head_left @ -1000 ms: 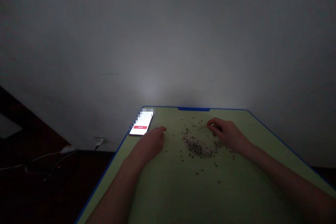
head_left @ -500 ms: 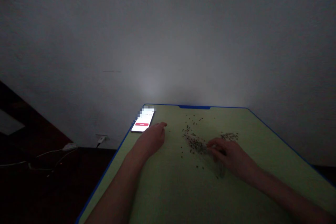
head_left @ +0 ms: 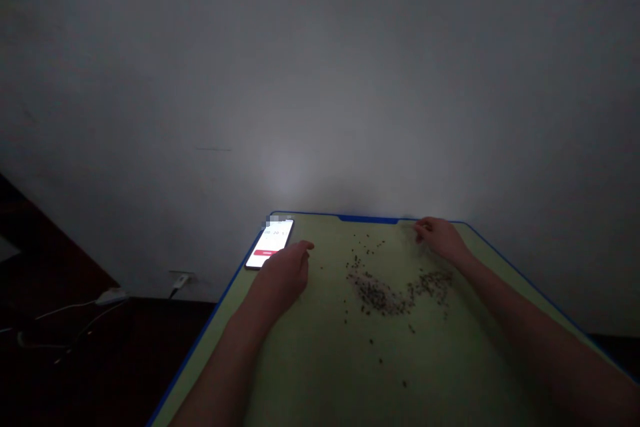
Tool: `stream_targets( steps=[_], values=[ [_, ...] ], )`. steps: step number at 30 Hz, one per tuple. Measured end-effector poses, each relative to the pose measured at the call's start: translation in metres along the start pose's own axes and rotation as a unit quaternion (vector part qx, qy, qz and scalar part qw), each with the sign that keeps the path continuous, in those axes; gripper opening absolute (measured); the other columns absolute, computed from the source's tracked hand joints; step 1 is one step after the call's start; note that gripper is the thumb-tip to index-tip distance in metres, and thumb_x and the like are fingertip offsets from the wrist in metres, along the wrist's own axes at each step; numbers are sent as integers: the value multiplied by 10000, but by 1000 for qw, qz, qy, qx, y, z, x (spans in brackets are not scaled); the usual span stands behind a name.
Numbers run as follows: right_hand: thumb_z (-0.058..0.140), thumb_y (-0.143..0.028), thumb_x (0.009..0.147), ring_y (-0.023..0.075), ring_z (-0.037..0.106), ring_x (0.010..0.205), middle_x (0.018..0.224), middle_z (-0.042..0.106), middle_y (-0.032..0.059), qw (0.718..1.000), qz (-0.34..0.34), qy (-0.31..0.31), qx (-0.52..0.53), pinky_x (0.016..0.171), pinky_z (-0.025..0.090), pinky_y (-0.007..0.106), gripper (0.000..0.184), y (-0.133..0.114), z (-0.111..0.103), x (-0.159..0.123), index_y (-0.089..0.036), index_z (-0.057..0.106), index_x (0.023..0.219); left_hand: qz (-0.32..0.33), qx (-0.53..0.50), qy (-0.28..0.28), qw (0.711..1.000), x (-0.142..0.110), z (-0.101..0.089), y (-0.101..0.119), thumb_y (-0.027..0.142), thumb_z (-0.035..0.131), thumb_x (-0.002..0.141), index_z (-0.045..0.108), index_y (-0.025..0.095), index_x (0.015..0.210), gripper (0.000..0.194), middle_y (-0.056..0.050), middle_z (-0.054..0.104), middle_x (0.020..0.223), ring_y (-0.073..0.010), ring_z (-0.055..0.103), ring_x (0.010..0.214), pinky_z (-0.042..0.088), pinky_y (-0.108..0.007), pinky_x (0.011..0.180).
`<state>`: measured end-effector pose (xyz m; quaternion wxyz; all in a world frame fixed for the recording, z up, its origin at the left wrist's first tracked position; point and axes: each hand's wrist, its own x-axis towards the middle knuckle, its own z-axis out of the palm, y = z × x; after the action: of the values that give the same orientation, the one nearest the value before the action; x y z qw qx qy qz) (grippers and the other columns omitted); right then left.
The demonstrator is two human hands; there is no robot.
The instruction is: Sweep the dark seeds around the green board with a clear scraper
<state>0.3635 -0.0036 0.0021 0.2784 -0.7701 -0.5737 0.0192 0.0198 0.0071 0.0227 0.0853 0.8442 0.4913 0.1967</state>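
Note:
Many small dark bits, like seeds or beans, and a paler patch of fine grains make up a pile (head_left: pixel 377 297) in the middle of the pale green table (head_left: pixel 310 373). A second, looser cluster of dark bits (head_left: pixel 435 283) lies just right of it. My right hand (head_left: pixel 440 238) is beyond that cluster, near the far edge, its fingers pinched on a faint see-through thing (head_left: pixel 411 224) too dim to name. My left hand (head_left: pixel 286 271) rests left of the pile, one finger stretched out, the others mostly hidden. Nothing shows in it.
A lit phone (head_left: pixel 270 243) lies at the far left corner, beside my left hand. The table's blue edge (head_left: pixel 367 219) is close to a grey wall (head_left: pixel 350 80). Left of the table, a plug (head_left: pixel 181 282) and white cables (head_left: pixel 107 297) are near the floor. Loose bits lie nearer me.
My right hand moved towards me with the see-through thing, then back out to the far right edge. The right-hand cluster is now uncovered. My left hand stayed about where it was.

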Motion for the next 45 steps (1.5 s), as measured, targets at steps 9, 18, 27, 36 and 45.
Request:
stream_targets(
  steps=[9, 18, 27, 36, 45],
  values=[
    [503, -309, 873, 179, 616, 787, 866, 666, 65, 996, 17, -37, -73, 717, 464, 328, 205, 13, 39, 26, -155, 639, 887, 2, -27, 61, 998, -3, -14, 2, 205, 366, 851, 570, 184, 1078, 306, -57, 685, 942, -176, 631, 859, 477, -298, 759],
    [513, -311, 885, 184, 580, 920, 1126, 567, 72, 989, -77, -116, -48, 776, 491, 389, 276, -54, 77, 49, -174, 545, 1122, -10, -33, 89, 995, -4, -18, -4, 183, 382, 841, 583, 199, 1045, 286, -32, 691, 923, -169, 638, 858, 477, -293, 768],
    [530, -284, 863, 158, 601, 786, 877, 659, 53, 962, -208, -170, 38, 719, 460, 306, 175, -111, 98, 34, -150, 637, 894, -30, -31, 96, 994, -6, -25, -5, 186, 405, 841, 581, 206, 1064, 285, -25, 696, 912, -168, 639, 852, 470, -271, 747],
    [574, -254, 794, 121, 573, 633, 728, 674, 31, 909, -309, -254, 120, 561, 380, 213, 129, -148, 100, -11, -159, 661, 800, -30, -25, 124, 992, -8, -27, -7, 162, 404, 845, 582, 206, 1050, 275, -21, 698, 900, -158, 645, 809, 461, -249, 681],
    [590, -254, 777, 96, 539, 557, 653, 643, -8, 862, -358, -334, 134, 522, 355, 193, 99, -163, 78, -53, -178, 653, 788, -28, -38, 149, 988, -8, -27, -9, 148, 405, 842, 597, 199, 1009, 260, -27, 696, 875, -149, 645, 736, 459, -237, 615]
  ],
)
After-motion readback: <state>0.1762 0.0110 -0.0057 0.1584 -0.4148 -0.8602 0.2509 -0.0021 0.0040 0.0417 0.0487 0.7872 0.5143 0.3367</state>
